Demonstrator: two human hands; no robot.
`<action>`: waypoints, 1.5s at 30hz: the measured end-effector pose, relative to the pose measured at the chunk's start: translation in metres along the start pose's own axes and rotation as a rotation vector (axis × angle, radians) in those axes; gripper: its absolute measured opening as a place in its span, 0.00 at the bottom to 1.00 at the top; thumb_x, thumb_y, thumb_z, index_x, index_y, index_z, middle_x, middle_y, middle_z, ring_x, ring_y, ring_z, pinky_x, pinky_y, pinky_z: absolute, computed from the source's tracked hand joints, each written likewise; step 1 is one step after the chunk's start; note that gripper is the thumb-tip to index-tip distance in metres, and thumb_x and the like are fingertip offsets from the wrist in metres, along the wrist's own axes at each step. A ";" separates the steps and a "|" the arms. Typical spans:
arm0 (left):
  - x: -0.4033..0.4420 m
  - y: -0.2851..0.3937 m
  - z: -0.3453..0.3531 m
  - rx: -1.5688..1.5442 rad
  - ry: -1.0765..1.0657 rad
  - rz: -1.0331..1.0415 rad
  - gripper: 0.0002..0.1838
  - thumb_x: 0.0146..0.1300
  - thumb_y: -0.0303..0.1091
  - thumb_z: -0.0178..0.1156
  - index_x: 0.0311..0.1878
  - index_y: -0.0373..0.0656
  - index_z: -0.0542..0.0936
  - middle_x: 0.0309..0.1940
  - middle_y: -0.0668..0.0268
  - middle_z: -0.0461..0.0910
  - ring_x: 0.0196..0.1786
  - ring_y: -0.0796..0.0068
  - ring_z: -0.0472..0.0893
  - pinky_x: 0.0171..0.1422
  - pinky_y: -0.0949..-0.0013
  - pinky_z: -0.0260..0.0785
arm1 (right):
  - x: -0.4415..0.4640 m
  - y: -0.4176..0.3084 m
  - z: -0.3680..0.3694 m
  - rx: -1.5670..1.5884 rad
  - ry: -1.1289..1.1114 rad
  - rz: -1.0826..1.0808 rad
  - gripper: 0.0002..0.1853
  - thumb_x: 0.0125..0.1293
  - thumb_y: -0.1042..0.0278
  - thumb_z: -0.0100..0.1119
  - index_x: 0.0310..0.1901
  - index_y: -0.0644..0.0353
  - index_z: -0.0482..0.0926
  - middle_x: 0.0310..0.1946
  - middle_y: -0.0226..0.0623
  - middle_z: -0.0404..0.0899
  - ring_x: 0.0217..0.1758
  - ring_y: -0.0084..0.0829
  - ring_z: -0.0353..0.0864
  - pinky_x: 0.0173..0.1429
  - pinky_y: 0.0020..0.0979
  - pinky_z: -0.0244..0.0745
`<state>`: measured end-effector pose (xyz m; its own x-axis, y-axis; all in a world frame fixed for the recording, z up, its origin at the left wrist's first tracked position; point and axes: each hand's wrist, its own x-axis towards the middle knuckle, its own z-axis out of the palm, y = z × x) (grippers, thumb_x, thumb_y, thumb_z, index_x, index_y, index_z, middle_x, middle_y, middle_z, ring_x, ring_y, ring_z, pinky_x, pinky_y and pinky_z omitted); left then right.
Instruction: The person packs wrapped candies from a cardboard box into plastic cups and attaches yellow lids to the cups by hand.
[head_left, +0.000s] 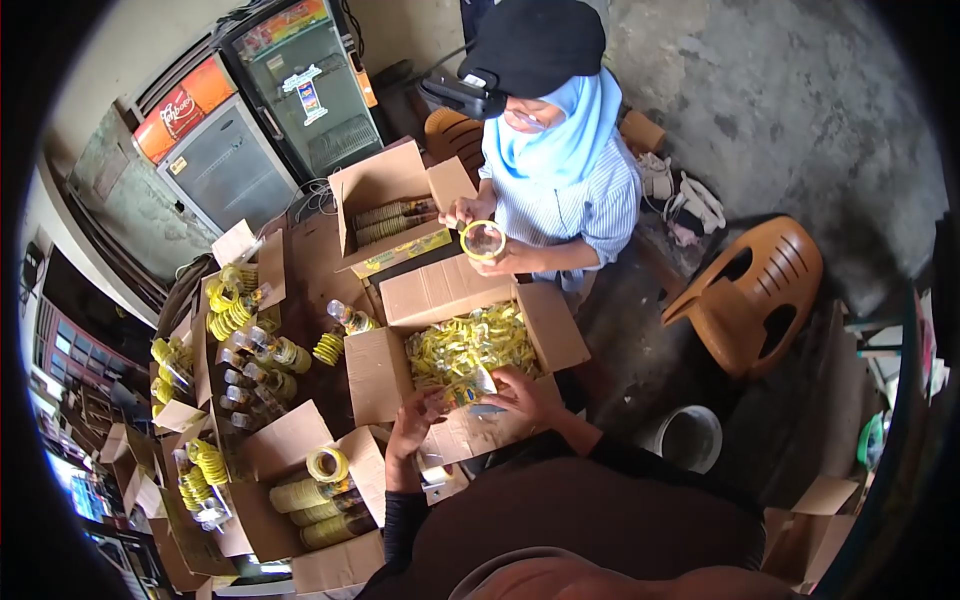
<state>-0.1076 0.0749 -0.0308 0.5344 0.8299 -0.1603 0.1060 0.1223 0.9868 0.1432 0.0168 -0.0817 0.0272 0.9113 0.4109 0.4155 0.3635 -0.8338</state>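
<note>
Over the near edge of an open cardboard box I hold a clear plastic jar with a yellow printed label on it. My left hand is closed around the jar's left end. At the other end, the fingers of my right hand pinch the label's pale edge; how far it is stuck down I cannot make out. Just beyond my hands, the box is filled with a heap of yellow labels or small packets.
Across from me a person in a striped shirt holds a yellow-rimmed clear jar. Boxes of stacked jars stand at the back and near left. Loose jars lie left. An orange chair and a bucket are right.
</note>
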 end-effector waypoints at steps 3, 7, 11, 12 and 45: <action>-0.012 0.005 0.011 -0.075 0.048 -0.025 0.29 0.64 0.40 0.64 0.61 0.33 0.69 0.51 0.55 0.78 0.48 0.68 0.81 0.50 0.65 0.78 | 0.019 -0.025 -0.010 0.245 -0.149 0.293 0.18 0.63 0.66 0.66 0.50 0.67 0.74 0.35 0.37 0.79 0.38 0.25 0.79 0.44 0.29 0.77; -0.028 -0.005 0.010 0.055 0.085 -0.063 0.28 0.62 0.40 0.66 0.58 0.32 0.69 0.49 0.53 0.79 0.43 0.71 0.83 0.48 0.67 0.78 | 0.033 -0.015 -0.009 0.463 -0.396 0.262 0.18 0.63 0.66 0.66 0.50 0.65 0.74 0.33 0.36 0.79 0.37 0.20 0.77 0.42 0.26 0.76; -0.037 0.015 0.028 0.357 0.078 -0.049 0.32 0.58 0.40 0.70 0.60 0.35 0.68 0.46 0.56 0.81 0.41 0.73 0.83 0.46 0.68 0.76 | 0.039 -0.028 -0.008 0.133 -0.443 0.111 0.18 0.61 0.66 0.67 0.49 0.64 0.75 0.32 0.38 0.80 0.34 0.25 0.79 0.40 0.30 0.75; -0.038 0.025 0.034 0.398 0.048 -0.125 0.33 0.57 0.40 0.70 0.61 0.36 0.68 0.46 0.57 0.82 0.46 0.72 0.83 0.49 0.66 0.74 | 0.040 -0.031 -0.008 0.127 -0.457 0.115 0.18 0.61 0.66 0.67 0.49 0.64 0.75 0.32 0.38 0.80 0.34 0.25 0.79 0.40 0.30 0.75; -0.066 -0.033 0.007 0.348 0.037 0.130 0.39 0.54 0.40 0.72 0.65 0.39 0.62 0.42 0.51 0.78 0.46 0.55 0.80 0.51 0.60 0.72 | 0.002 -0.042 0.027 0.120 -0.148 0.339 0.13 0.65 0.71 0.61 0.50 0.62 0.78 0.43 0.38 0.80 0.44 0.26 0.81 0.49 0.28 0.77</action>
<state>-0.1411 0.0122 -0.0525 0.5320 0.8463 -0.0271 0.3213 -0.1721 0.9312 0.1014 0.0087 -0.0556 0.0099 0.9985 0.0540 0.2954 0.0487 -0.9541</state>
